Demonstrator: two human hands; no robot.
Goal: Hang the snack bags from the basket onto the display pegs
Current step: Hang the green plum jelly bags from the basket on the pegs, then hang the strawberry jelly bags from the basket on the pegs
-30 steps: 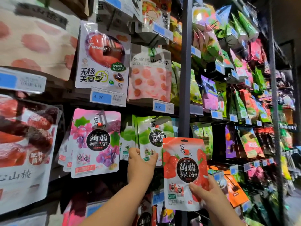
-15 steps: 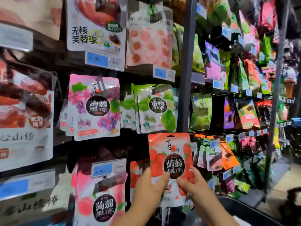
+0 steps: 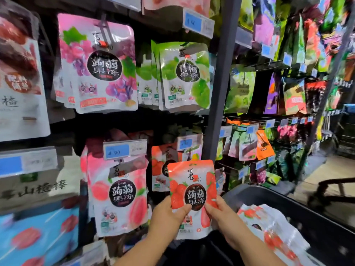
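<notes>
Display wall of glossy snack pouches on pegs. Far upper row: pink grape-print jelly pouch (image 3: 99,64) left, green plum-print pouches (image 3: 184,75) right of it. Lower row: pale pink peach-print pouch (image 3: 119,192) under a blue-and-white price tag (image 3: 124,149); to its right a hanging red strawberry-print pouch (image 3: 160,167), partly covered by the held bag. A dark grey upright post (image 3: 221,79) divides the racks. Black basket (image 3: 317,223), near right, contains more crinkled strawberry bags (image 3: 269,223).

Left hand (image 3: 165,215) and right hand (image 3: 221,217) both pinch, thumbs in front, the flat red-and-white strawberry jelly snack bag (image 3: 192,189), upright, just in front of the hanging strawberry pouch. Whether its hole meets a peg: cannot tell.
</notes>
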